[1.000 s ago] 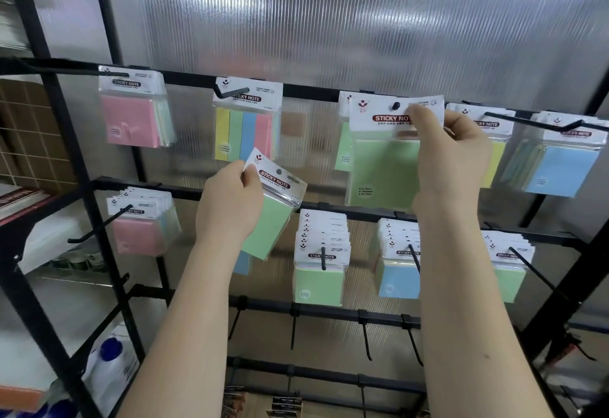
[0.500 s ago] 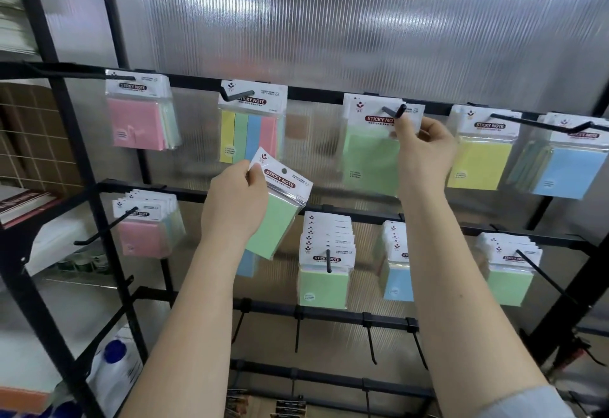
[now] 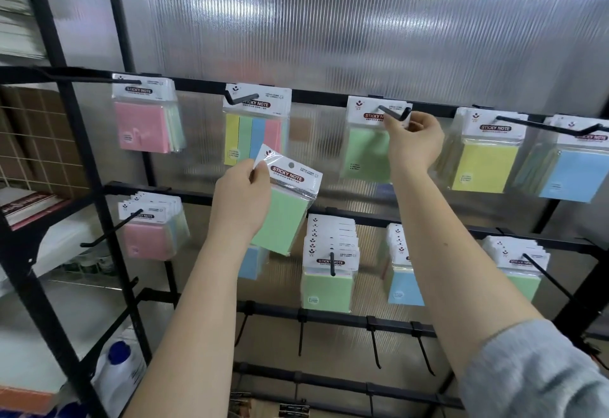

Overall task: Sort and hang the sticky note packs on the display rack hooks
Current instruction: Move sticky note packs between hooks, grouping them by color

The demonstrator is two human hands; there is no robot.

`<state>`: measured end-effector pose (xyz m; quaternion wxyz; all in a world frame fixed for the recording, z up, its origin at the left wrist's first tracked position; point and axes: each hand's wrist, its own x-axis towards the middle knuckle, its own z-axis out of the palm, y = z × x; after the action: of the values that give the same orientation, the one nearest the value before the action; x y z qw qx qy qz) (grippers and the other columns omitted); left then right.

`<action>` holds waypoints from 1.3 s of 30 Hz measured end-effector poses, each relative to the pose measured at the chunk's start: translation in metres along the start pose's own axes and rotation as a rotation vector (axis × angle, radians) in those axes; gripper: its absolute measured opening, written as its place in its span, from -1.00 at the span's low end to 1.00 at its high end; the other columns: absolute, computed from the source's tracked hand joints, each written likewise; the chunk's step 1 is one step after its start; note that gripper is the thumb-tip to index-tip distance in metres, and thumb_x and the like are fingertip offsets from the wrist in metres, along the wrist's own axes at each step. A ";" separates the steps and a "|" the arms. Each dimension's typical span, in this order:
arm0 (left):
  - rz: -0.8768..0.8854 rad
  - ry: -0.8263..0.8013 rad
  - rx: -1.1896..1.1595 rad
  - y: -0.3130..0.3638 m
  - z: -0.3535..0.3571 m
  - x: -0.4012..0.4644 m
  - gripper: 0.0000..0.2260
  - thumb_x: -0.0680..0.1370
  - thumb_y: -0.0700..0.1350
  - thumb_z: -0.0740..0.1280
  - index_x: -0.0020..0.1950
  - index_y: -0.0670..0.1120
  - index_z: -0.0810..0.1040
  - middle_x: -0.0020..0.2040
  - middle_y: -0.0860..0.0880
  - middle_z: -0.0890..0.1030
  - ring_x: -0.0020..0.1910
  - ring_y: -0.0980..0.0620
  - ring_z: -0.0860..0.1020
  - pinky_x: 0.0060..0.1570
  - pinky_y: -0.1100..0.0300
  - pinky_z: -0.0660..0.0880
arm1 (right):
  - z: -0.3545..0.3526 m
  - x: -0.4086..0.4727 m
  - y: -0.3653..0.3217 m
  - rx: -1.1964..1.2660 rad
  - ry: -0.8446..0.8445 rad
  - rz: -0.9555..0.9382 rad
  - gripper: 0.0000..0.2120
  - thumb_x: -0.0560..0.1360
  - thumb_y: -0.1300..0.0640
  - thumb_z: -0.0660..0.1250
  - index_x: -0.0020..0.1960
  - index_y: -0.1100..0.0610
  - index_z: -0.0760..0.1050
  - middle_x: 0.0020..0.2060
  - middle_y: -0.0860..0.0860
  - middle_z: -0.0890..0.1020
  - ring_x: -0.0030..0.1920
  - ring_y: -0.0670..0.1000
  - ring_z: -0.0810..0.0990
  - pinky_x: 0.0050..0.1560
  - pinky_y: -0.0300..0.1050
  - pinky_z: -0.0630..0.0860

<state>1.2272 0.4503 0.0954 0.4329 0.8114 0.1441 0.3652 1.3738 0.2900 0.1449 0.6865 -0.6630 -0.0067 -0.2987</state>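
Observation:
The black display rack (image 3: 316, 96) carries sticky note packs on its hooks. My left hand (image 3: 242, 197) grips a loose green pack (image 3: 286, 210) by its white header, tilted, in front of the middle of the rack. On the top row a second green pack (image 3: 365, 154) hangs on a hook (image 3: 393, 112). My right hand (image 3: 415, 144) pinches the right edge of that pack's header, just under the hook's tip. The hanging pack's lower right corner is hidden behind my wrist.
Top row also holds a pink pack (image 3: 145, 124), a striped multi-colour pack (image 3: 255, 131), a yellow pack (image 3: 484, 164) and a blue pack (image 3: 573, 173). The second row has pink, green (image 3: 329, 282) and blue stacks. Bare hooks (image 3: 374, 342) stick out below. A white bottle (image 3: 118, 374) stands at the lower left.
My right hand has slid the green pack over the hook's tip and back along the hook towards the bar. My left hand has stayed put with its green pack.

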 end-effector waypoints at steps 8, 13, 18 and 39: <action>0.075 -0.042 -0.127 0.009 0.002 -0.006 -0.63 0.64 -0.06 0.14 -0.36 -0.13 0.32 -0.43 0.07 0.34 -0.49 0.20 0.35 -0.52 0.40 0.23 | -0.029 -0.013 0.010 -0.062 0.046 -0.068 -0.90 0.49 0.13 0.36 -0.01 0.10 0.56 -0.15 -0.07 0.62 -0.12 -0.10 0.57 -0.06 -0.25 0.48; 0.154 -0.072 -0.225 0.020 0.001 -0.013 -0.69 0.62 -0.05 0.21 -0.31 -0.09 0.47 -0.48 0.22 0.50 -0.49 0.32 0.43 -0.52 0.47 0.26 | -0.072 -0.026 0.033 -0.345 -0.194 -0.113 -0.88 0.54 0.16 0.29 -0.07 0.13 0.60 -0.22 -0.02 0.62 -0.20 -0.07 0.55 -0.21 -0.26 0.40; 0.245 -0.041 -0.325 0.033 0.006 -0.019 -0.62 0.58 0.02 0.27 -0.14 -0.32 0.56 -0.36 -0.15 0.53 -0.43 0.16 0.33 -0.46 0.28 0.24 | -0.111 -0.047 0.062 -0.509 -0.288 -0.057 -0.86 0.53 0.18 0.29 -0.16 0.12 0.59 -0.33 -0.03 0.59 -0.29 -0.06 0.49 -0.30 -0.22 0.35; 0.154 -0.073 -0.633 0.094 0.052 -0.014 -0.66 0.55 -0.09 0.31 -0.18 -0.41 0.50 -0.31 -0.28 0.49 -0.31 0.01 0.42 -0.31 0.15 0.31 | -0.142 -0.075 0.087 -0.518 -0.353 0.058 -0.90 0.53 0.14 0.28 -0.09 0.03 0.57 -0.16 -0.05 0.64 -0.18 -0.07 0.56 -0.29 -0.24 0.38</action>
<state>1.2469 0.3567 0.1467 0.6398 0.6576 -0.0539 0.3941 1.2939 0.1852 0.0181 0.4910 -0.8574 -0.0305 -0.1512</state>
